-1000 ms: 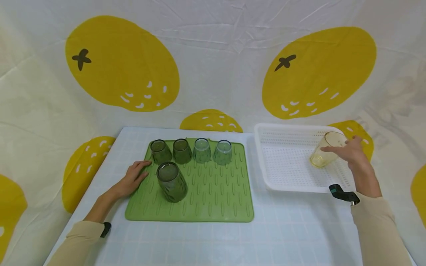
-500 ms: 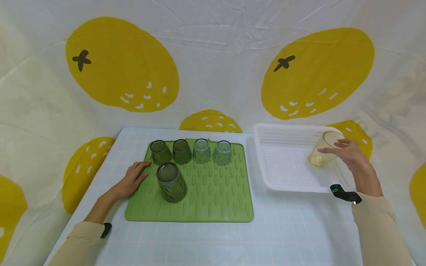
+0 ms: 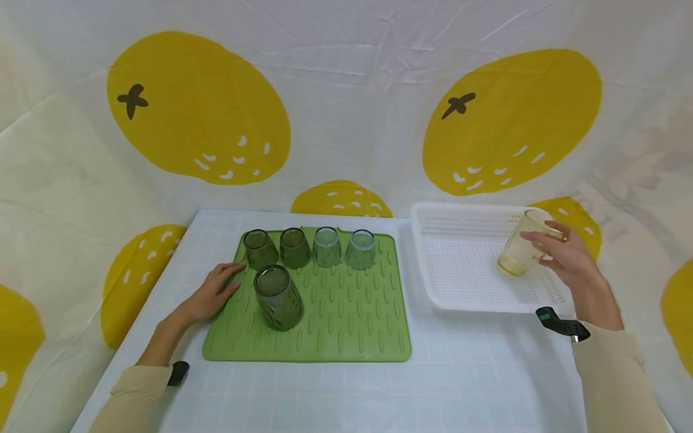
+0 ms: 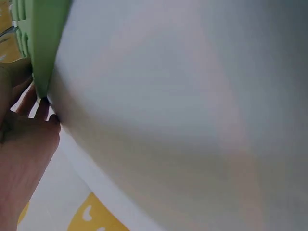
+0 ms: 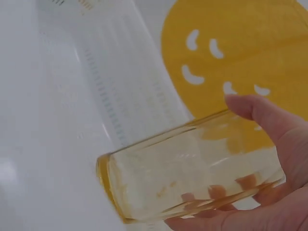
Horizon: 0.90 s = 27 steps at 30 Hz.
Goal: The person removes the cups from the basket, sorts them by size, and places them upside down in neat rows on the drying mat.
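My right hand [image 3: 576, 258] grips a tall, clear yellow glass tumbler [image 3: 514, 249] over the right part of a white plastic basket [image 3: 428, 264]. In the right wrist view, thumb and fingers lie on opposite sides of the tumbler [image 5: 168, 168], which is tilted. My left hand [image 3: 211, 294] rests at the left edge of a green ribbed drying mat [image 3: 352, 325], its fingers touching that edge. Nearest to it on the mat, a tall dark grey-green glass [image 3: 280, 300] stands upside down. The left wrist view shows the fingers by the mat's edge [image 4: 45, 53].
Along the back of the mat stand two small dark glasses [image 3: 260, 249] and two small pale blue-green glasses [image 3: 327, 248], all upside down. The pale checked table [image 3: 460, 373] extends in front. A white cloth with yellow fruit shapes [image 3: 357, 90] hangs behind.
My right hand has closed its hold round the yellow tumbler, which has tilted and shifted slightly left and looks a little raised. The left hand has stayed at the mat's edge.
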Available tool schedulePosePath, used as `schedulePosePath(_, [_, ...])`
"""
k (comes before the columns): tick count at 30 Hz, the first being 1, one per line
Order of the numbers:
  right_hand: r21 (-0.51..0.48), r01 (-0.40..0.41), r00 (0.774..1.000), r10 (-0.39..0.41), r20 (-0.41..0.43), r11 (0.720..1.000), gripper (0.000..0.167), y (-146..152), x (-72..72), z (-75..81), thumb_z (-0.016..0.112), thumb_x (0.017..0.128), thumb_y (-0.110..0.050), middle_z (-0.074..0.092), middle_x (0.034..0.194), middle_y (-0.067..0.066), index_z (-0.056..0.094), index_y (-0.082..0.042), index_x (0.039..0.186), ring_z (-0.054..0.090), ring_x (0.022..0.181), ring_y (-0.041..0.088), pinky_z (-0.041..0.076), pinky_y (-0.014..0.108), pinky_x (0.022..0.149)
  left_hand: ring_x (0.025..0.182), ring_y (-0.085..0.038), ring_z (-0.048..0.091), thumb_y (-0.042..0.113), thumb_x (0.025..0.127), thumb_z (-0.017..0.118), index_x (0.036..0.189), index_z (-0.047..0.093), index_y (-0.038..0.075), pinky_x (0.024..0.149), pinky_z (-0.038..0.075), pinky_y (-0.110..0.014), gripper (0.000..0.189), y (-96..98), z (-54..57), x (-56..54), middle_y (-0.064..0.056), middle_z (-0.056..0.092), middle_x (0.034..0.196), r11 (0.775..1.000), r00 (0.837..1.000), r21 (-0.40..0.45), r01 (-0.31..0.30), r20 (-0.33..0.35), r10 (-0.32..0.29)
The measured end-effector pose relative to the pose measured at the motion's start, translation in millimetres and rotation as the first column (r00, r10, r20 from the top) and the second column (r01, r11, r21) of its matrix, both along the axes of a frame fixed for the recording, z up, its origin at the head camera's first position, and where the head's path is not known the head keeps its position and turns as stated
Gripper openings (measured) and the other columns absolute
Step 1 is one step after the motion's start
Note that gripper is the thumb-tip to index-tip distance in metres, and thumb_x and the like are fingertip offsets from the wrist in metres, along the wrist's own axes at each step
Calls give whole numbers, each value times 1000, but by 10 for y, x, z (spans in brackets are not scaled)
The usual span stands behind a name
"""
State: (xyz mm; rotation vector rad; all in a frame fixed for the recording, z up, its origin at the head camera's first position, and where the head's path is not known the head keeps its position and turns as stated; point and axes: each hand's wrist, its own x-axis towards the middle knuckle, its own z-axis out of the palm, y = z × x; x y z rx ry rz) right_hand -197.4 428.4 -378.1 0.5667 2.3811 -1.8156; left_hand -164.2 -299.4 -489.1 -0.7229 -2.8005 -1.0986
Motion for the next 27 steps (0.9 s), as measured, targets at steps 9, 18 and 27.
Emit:
schedulePosePath(9, [-54, 0, 995, -6, -102, 999, 86, -134, 66, -91, 75, 94, -41, 45, 120, -18, 18, -38, 159, 37, 125, 20, 8, 63, 122, 133, -56, 42, 1, 105, 55, 139, 49, -17, 108, 33, -69, 39, 69, 139, 5, -38, 48, 139, 998, 995, 15, -54, 87, 53])
schedulePosePath(18, [-115, 18, 979, -41, -201, 993, 73, -334, 146, -86, 77, 95, -30, 48, 124, -19, 31, -39, 150, 39, 129, 12, 6, 57, 124, 127, -53, 50, 9, 108, 54, 141, 50, -14, 104, 40, -69, 40, 187, 343, 54, -35, 52, 138, 986, 987, 69, -153, 68, 149])
schedulePosePath(27, [-232, -35, 934, -50, -354, 972, 68, -514, 263, -32, 77, 93, -8, 50, 127, -10, 38, -29, 145, 60, 102, 4, 48, 9, 82, 117, -46, 59, 10, 108, 55, 138, 55, -11, 95, 49, -60, 37, 356, 544, 119, -30, 58, 134, 969, 974, 116, -218, -38, 224])
